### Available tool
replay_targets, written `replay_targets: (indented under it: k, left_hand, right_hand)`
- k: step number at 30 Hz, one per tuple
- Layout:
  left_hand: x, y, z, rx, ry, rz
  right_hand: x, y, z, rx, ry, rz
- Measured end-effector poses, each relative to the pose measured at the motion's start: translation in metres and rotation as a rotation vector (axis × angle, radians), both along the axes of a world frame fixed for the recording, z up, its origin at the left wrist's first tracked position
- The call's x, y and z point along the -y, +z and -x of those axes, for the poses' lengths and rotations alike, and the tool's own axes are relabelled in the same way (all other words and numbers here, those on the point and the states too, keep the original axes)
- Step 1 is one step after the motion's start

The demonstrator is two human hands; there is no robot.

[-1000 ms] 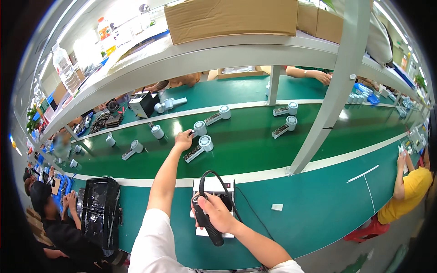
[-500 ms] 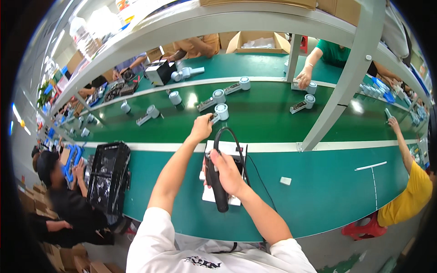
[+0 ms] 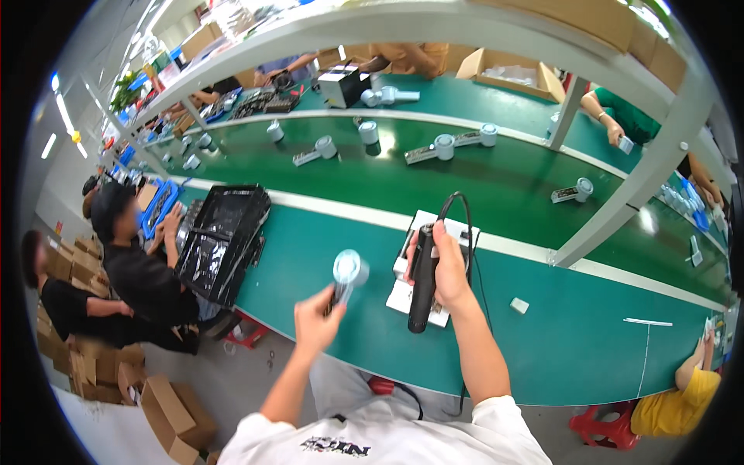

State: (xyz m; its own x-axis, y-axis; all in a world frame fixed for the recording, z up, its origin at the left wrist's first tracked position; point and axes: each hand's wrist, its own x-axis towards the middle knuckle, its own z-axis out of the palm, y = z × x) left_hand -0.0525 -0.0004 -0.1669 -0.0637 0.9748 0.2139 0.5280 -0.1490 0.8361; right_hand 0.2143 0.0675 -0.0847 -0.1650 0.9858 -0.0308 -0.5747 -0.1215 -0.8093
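Observation:
My left hand is closed round the dark handle of a pale blue, round-headed handheld device. It holds this device upright above the near edge of the green table, and the head is slightly blurred. In my right hand is a black electric screwdriver, gripped round its body, with a cord looping from its upper end. Beneath the screwdriver sits a white fixture, partly hidden by the tool and my fingers.
Several similar devices lie on the green conveyor belt beyond a pale rail. A black tray stands at the left beside a co-worker. A small whitish block lies right of the fixture. A slanting shelf post rises at right.
My left hand has drawn back from the belt toward me with a device in it. The view has turned, shifting the scene rightward. My right hand still holds the screwdriver over the fixture.

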Motion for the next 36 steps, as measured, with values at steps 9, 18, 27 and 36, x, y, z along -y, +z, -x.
replay_targets:
  k: [9, 18, 27, 36]
  left_hand:
    - [0.105, -0.019, -0.057, -0.163, 0.133, -0.102]
    - [0.111, -0.030, -0.058, -0.203, -0.179, -0.195]
    - [0.117, -0.045, -0.049, -0.194, -0.255, -0.150]
    - [0.105, -0.059, -0.060, -0.125, -0.242, -0.205]
  right_hand:
    - [0.030, 0.016, -0.011, 0.104, -0.148, -0.005]
    - [0.067, 0.076, -0.021, 0.237, -0.730, -0.366]
    - [0.058, 0.073, 0.005, 0.374, -0.797, -0.513]
    - [0.049, 0.053, 0.028, 0.494, -0.728, -0.577]
